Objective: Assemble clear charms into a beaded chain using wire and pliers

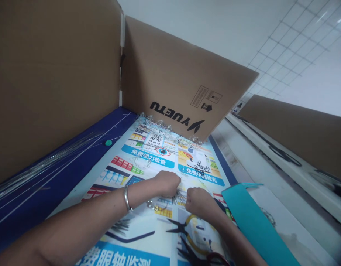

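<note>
The left hand [168, 183] hides its curled fingertips.

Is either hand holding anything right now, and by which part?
It cannot be told: the left hand and right hand are both curled, hiding anything between the fingers.

Slim gap between left hand [168, 183] and right hand [200, 201]; yellow-handled pliers [182, 227] block near side, cardboard panel [181, 77] far end.
</note>
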{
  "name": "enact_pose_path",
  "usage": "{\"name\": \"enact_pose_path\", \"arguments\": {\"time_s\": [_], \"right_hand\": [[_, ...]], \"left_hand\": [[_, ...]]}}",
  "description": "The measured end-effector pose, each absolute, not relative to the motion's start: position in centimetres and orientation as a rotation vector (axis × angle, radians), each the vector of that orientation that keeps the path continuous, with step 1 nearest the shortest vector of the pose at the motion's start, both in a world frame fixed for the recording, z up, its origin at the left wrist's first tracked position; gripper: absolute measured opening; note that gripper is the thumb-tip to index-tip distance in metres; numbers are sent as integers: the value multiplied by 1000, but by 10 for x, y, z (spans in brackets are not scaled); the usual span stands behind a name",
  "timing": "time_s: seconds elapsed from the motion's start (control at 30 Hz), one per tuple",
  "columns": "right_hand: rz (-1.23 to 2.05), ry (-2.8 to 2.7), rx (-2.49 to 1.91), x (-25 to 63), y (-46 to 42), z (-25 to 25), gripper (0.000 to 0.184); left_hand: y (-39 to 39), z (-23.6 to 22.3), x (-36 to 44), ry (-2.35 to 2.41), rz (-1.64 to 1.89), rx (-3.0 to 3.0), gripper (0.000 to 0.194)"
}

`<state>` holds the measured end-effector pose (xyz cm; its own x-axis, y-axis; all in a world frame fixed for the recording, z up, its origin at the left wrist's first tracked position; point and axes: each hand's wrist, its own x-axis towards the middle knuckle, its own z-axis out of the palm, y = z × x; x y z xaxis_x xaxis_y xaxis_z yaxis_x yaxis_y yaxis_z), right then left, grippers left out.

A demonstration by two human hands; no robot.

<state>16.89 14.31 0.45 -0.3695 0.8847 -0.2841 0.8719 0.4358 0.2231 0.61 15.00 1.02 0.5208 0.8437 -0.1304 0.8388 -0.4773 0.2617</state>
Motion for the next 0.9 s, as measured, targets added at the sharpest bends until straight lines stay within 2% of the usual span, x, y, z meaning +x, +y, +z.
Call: {"name": "enact_pose_path", "arguments": {"time_s": [0.33, 0.57, 0.9], "right_hand": [[112, 2314, 1593, 183, 142, 13, 15], [73, 2326, 1476, 177, 140, 15, 14], [49, 2238, 1489, 168, 149, 7, 21]], "left_hand": [[154, 2, 6, 1385, 53, 2507, 21], [152, 10, 4, 1376, 29, 2491, 22], [156, 9, 5, 1382, -8, 2451, 29]]}}
